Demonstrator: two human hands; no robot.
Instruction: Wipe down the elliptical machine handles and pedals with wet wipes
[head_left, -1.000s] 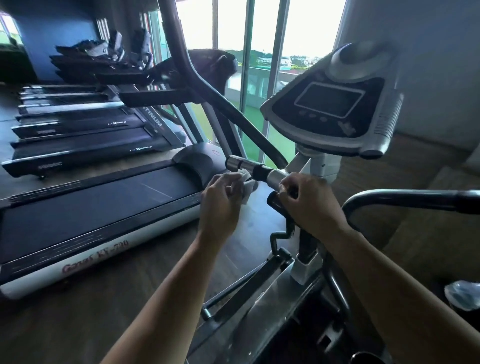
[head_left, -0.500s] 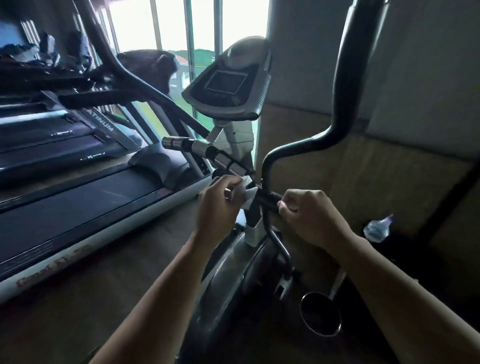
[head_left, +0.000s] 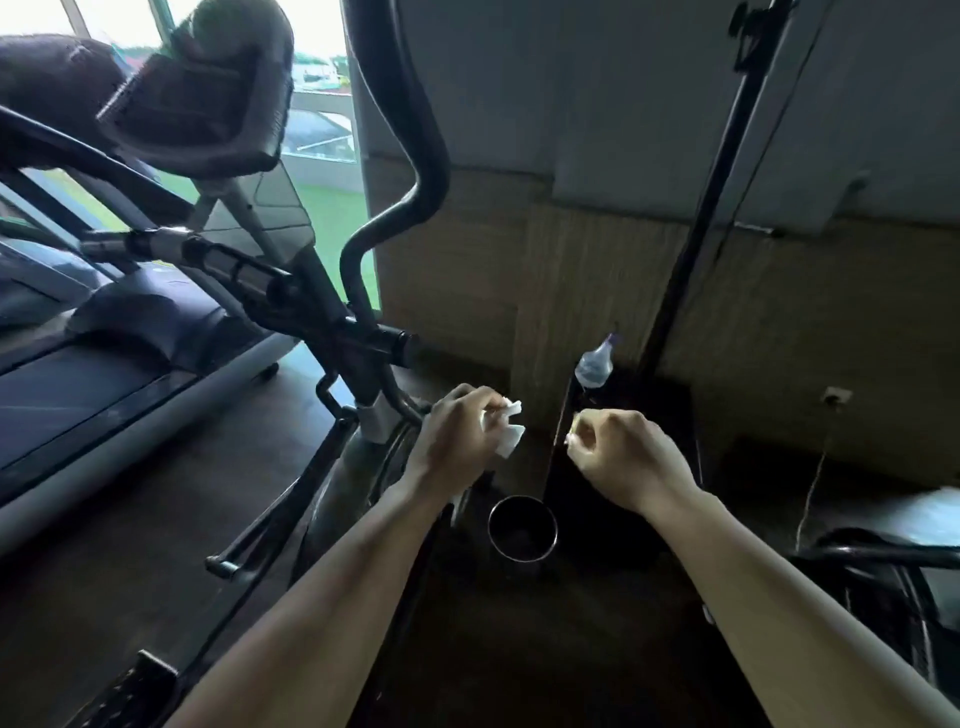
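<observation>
The left hand (head_left: 457, 441) sits just left of the frame's centre, seen from the back; its fingers are curled tight round a crumpled white wet wipe (head_left: 508, 427), which bunches out past the knuckles toward the right. The hand and wipe are in the air, below and to the right of the short black handlebar grip (head_left: 387, 343), and touch no part of the machine. The right hand (head_left: 626, 460) is level with it, right of centre, apart from the left; its fingers are folded into a loose fist with the thumb against the forefinger; a small pale speck shows at the fingertips, and I cannot tell whether that is something pinched or only light on a nail.

The elliptical machine (head_left: 332, 322) fills the left half of the frame; its console (head_left: 208, 109) tilts in the upper left, blurred; a curved black moving handle (head_left: 415, 145) rises from the middle to the top edge; the fixed handlebar (head_left: 234, 262) runs down from the left toward the short grip. A dark ridged pedal (head_left: 132, 688) shows at the lower left edge.

Between the two forearms, lower centre, stands a round dark cup with a shiny rim (head_left: 522, 527); above the right hand a clear spray bottle (head_left: 595, 366) stands near the wall; a thin black pole (head_left: 701, 218) slants up to the top right; a treadmill (head_left: 104, 395) lies along the left edge; a window (head_left: 322, 130) shows green behind the console.
</observation>
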